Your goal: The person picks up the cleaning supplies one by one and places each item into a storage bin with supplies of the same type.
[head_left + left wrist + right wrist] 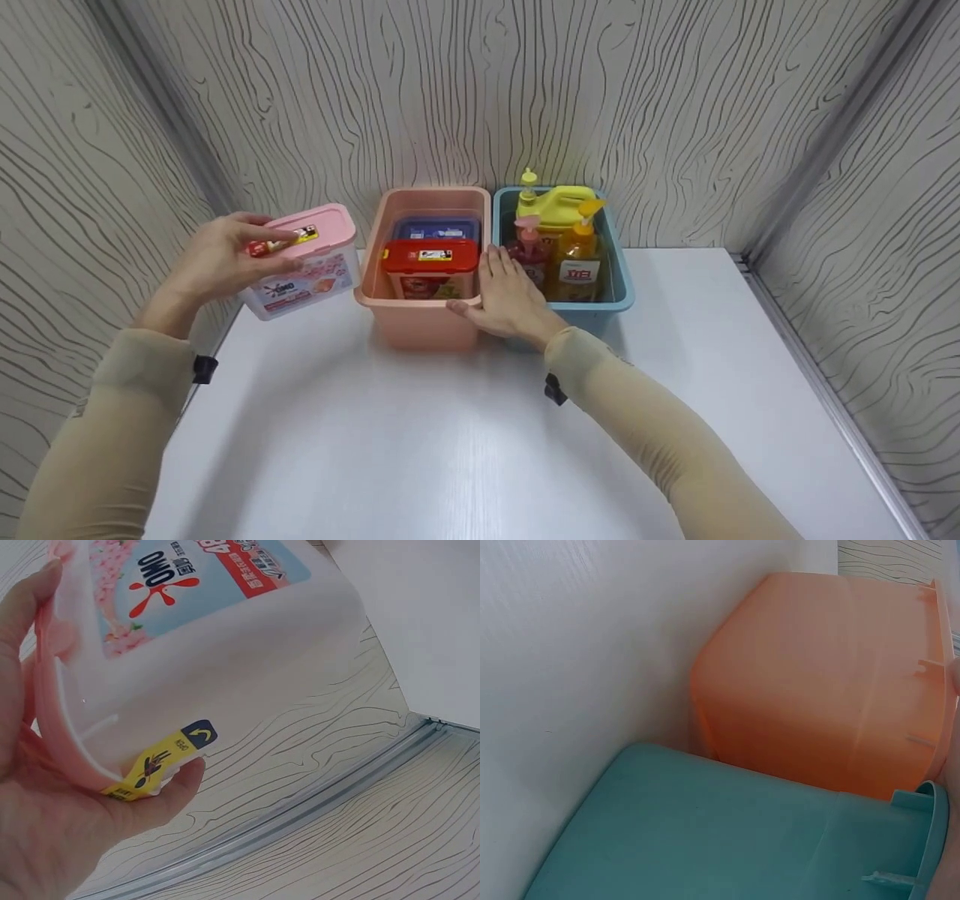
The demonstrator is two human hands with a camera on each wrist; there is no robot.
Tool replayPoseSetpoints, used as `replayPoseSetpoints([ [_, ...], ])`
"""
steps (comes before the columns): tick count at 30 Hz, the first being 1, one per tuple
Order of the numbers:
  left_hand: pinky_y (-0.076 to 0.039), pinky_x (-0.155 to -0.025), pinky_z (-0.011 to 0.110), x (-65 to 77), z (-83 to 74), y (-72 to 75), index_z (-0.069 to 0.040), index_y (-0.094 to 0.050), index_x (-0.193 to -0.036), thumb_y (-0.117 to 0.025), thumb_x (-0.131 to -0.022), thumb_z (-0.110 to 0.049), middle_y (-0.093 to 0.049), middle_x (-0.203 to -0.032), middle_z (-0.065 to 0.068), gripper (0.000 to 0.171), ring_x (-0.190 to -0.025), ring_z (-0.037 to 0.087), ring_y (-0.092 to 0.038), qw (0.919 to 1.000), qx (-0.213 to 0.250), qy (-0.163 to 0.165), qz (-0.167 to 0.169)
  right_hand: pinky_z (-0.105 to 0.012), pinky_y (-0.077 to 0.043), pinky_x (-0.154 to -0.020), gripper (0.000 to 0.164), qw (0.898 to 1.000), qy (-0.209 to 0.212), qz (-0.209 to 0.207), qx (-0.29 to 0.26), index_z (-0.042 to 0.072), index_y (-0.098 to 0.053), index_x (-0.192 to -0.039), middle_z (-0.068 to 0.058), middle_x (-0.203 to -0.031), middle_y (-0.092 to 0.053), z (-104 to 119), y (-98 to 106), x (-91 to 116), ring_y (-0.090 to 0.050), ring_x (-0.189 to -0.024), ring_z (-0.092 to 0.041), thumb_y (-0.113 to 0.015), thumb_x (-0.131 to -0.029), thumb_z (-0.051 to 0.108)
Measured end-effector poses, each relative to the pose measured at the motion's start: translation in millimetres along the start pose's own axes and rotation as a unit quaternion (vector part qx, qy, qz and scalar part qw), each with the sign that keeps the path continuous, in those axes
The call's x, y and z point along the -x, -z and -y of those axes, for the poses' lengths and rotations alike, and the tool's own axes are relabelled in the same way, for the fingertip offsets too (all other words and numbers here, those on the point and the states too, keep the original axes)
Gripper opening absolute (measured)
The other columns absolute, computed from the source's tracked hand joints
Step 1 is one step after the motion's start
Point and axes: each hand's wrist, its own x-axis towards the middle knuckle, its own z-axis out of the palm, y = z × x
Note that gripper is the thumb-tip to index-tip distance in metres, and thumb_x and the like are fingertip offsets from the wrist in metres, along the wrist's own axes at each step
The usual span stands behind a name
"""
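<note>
My left hand (214,259) grips a laundry detergent box (322,274) by its pink lid, to the left of the pink bin (424,330). The box is translucent with an OMO label and tilts a little; in the left wrist view its side (247,667) shows, with fingers around the lid. My right hand (514,300) rests, fingers straight, across the adjoining rims of the pink bin and the blue bin (621,289). Inside the pink bin stand a red-lidded box (420,259) and, behind it, a blue-lidded box (437,225). The right wrist view shows the bins' outer walls (802,675).
In the blue bin stand a yellow jug (566,206), a pump bottle of amber liquid (579,259) and a pink-topped pump bottle (529,244). Both bins are side by side on a white table (450,435), near the patterned back wall (435,90).
</note>
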Motion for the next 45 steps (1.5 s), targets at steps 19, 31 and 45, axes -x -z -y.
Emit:
replayPoseSetpoints([
  [19,-0.053,-0.115,0.074,-12.4,-25.1,-7.0,-0.013,-0.079,-0.143,-0.089,-0.099,-0.037,-0.051,-0.172,0.020,0.052,-0.154,0.048,-0.044,0.9974,0.035,-0.056,0.030,-0.054,-0.011,-0.147,0.129,1.000,0.004,0.002,0.002,0.005,-0.007,-0.181,-0.017,-0.192,-0.007,-0.7,0.1,-0.4,-0.008,-0.180,-0.039,-0.035,-0.096,0.098],
  [31,-0.057,-0.113,0.074,-24.0,-38.0,-18.3,-0.013,-0.078,-0.144,-0.088,-0.100,-0.036,-0.052,-0.170,0.022,0.052,-0.153,0.049,-0.045,0.9947,0.037,-0.085,0.043,-0.056,-0.014,-0.146,0.129,1.000,0.003,-0.003,0.002,0.004,-0.009,-0.181,-0.018,-0.191,-0.008,-1.1,-0.3,-0.5,-0.010,-0.180,-0.039,-0.036,-0.096,0.098],
  [45,-0.056,-0.116,0.072,-41.7,-53.8,-35.8,-0.016,-0.079,-0.143,-0.087,-0.100,-0.037,-0.052,-0.172,0.021,0.049,-0.153,0.050,-0.049,0.9914,0.037,-0.106,0.067,-0.055,-0.011,-0.146,0.128,1.000,-0.009,0.007,-0.003,0.009,-0.006,-0.182,-0.014,-0.192,-0.004,0.1,0.1,-0.2,-0.006,-0.180,-0.038,-0.038,-0.095,0.097],
])
